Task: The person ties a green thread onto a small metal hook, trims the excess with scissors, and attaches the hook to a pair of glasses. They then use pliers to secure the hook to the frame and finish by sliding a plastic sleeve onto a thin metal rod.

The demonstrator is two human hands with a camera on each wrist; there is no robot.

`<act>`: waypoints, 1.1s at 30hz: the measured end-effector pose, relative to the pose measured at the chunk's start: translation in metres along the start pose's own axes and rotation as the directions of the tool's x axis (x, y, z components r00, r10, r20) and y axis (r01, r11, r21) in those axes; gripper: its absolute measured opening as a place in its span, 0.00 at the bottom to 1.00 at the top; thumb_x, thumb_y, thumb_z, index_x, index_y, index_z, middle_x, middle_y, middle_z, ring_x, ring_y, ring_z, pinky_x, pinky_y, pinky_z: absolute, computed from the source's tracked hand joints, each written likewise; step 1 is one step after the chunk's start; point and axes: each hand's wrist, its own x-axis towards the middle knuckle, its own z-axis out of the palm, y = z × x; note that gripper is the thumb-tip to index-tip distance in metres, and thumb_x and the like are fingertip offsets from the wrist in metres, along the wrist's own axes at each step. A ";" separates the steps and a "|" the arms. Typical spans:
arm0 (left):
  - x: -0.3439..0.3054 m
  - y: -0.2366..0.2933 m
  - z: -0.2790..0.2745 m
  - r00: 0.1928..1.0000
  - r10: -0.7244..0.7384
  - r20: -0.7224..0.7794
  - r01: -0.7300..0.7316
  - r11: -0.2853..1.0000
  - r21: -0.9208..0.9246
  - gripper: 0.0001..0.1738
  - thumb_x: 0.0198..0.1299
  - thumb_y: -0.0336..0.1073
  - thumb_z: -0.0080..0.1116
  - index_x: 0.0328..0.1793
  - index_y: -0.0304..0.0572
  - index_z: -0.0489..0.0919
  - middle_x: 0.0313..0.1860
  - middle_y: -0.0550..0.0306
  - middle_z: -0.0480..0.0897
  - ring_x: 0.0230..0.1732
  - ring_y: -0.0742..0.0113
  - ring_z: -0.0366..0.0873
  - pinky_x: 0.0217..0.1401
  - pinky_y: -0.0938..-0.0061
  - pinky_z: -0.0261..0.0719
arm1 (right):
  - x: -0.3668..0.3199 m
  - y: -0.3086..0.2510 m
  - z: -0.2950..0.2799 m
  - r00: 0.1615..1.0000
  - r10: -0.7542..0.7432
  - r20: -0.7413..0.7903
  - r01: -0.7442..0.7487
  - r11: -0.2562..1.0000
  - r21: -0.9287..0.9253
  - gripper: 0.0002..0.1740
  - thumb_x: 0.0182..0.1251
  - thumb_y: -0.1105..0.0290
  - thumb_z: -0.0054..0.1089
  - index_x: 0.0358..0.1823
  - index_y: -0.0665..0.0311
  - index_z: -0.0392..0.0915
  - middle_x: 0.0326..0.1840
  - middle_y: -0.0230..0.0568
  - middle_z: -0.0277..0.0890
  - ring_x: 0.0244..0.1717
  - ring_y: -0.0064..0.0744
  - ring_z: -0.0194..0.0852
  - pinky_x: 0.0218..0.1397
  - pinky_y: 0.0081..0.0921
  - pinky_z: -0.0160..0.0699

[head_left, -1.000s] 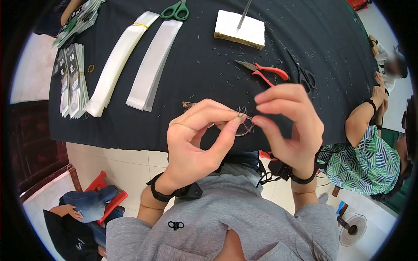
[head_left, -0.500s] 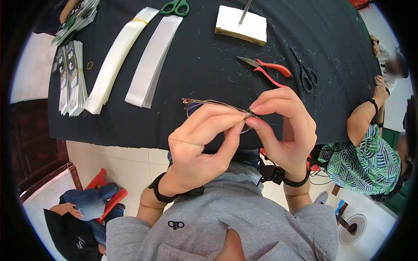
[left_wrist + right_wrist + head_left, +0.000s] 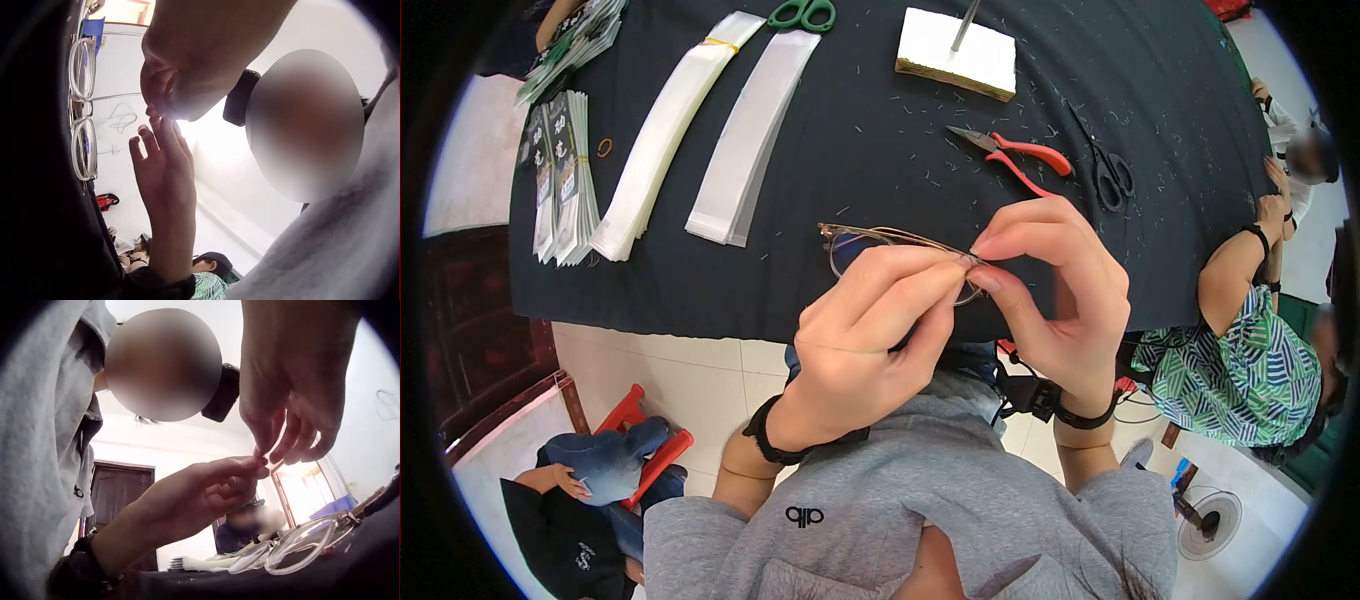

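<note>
Fingertip to fingertip, my left hand and right hand meet above the near part of the black-covered table. The thumb and fingers of each pinch at a small, thin, dark wire piece, mostly hidden between the fingertips; its kind I cannot tell. Behind and below the hands lie eyeglasses with thin metal temples and clear rims, partly covered by the left hand in the head view. In the left wrist view the eyeglasses stand apart from the fingers.
Red-handled pliers and black scissors lie beyond the right hand. Further back is a white block with a metal rod. Clear plastic sleeves, green scissors and printed packets occupy the left. Small clippings are scattered about.
My right hand has come in from the right, its fingertips closing at the wire piece in the left hand. The left fingers now cover the wire loops that showed earlier.
</note>
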 end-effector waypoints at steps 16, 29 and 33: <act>-0.003 -0.007 0.006 0.994 0.106 -0.032 -0.101 0.987 0.128 0.19 0.42 0.15 0.64 0.45 0.32 0.81 0.40 0.51 0.81 0.37 0.58 0.82 0.39 0.73 0.81 | -0.002 -0.005 0.003 0.998 -0.014 0.069 0.027 0.982 -0.185 0.14 0.48 0.84 0.65 0.36 0.68 0.73 0.38 0.43 0.73 0.39 0.41 0.73 0.43 0.30 0.72; 0.003 -0.001 0.001 0.999 -0.028 -0.042 0.027 1.000 -0.008 0.14 0.47 0.16 0.64 0.42 0.34 0.82 0.38 0.53 0.82 0.32 0.66 0.83 0.33 0.79 0.81 | -0.003 -0.007 0.004 1.000 -0.001 -0.011 0.000 0.997 -0.072 0.17 0.47 0.82 0.69 0.39 0.65 0.74 0.53 0.48 0.73 0.45 0.40 0.73 0.50 0.31 0.74; 0.002 0.003 0.001 0.998 -0.059 -0.032 0.059 0.998 -0.004 0.13 0.46 0.15 0.63 0.39 0.32 0.82 0.36 0.50 0.83 0.37 0.63 0.83 0.40 0.76 0.79 | 0.000 -0.006 0.007 1.000 -0.019 -0.012 0.018 0.997 -0.077 0.18 0.47 0.81 0.70 0.39 0.64 0.74 0.53 0.47 0.74 0.45 0.39 0.73 0.50 0.30 0.74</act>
